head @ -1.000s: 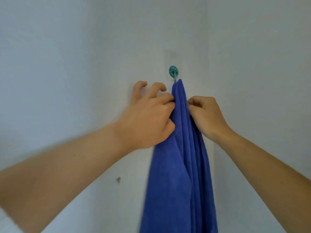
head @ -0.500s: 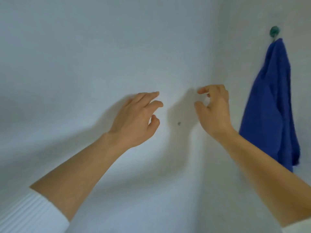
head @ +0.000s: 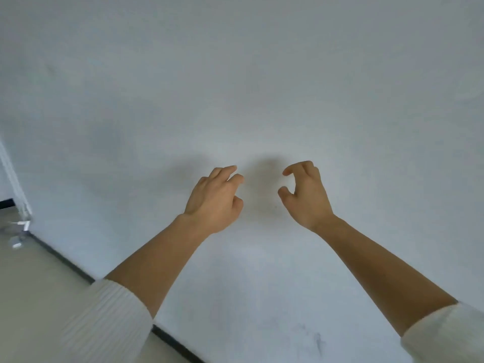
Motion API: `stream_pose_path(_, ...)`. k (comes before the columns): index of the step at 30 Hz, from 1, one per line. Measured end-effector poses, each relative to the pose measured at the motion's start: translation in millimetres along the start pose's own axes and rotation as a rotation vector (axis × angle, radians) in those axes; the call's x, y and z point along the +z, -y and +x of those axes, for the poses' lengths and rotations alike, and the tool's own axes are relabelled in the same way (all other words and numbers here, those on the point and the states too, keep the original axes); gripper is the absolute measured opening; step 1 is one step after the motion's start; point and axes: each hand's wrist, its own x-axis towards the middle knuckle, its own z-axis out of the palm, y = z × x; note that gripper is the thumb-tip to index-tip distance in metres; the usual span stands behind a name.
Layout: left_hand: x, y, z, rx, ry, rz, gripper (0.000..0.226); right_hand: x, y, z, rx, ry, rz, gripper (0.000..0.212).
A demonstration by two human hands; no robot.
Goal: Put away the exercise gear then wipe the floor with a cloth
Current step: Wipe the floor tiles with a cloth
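My left hand (head: 217,197) hangs in front of a plain white wall with its fingers loosely curled and apart, holding nothing. My right hand (head: 305,195) is level with it, a hand's width to the right, thumb and fingers spread in a loose curve, also empty. Both forearms are bare, with white sleeves pushed up near the elbows. The blue cloth and its hook are out of view. No exercise gear shows.
The white wall (head: 262,87) fills most of the view. A dark baseboard (head: 65,263) runs diagonally at the lower left, with pale floor (head: 31,297) below it. A blurred white frame edge (head: 13,184) stands at the far left.
Both hands have let go of the blue cloth, left hanging on its hook. The view has swung left, so the cloth slid off the right edge and the floor appeared.
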Motion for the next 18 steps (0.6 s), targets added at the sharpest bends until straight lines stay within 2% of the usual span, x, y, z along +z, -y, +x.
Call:
stream_pose_path(6,-7,150,-76,-0.275,0.073,0.114,0.047,160,105,15,-0.141,0.228,0.164,0.035)
stream_pose_path(11,-5,279,-124,-0.468,0.230,0.284,0.056,298,203,33,-0.258,0.412,0.264,0.040)
stream_pose_path(18,-20,451,-184,-0.755,0.338,0.301,0.058,464,332,47,-0.374,0.685,0.331,0.041)
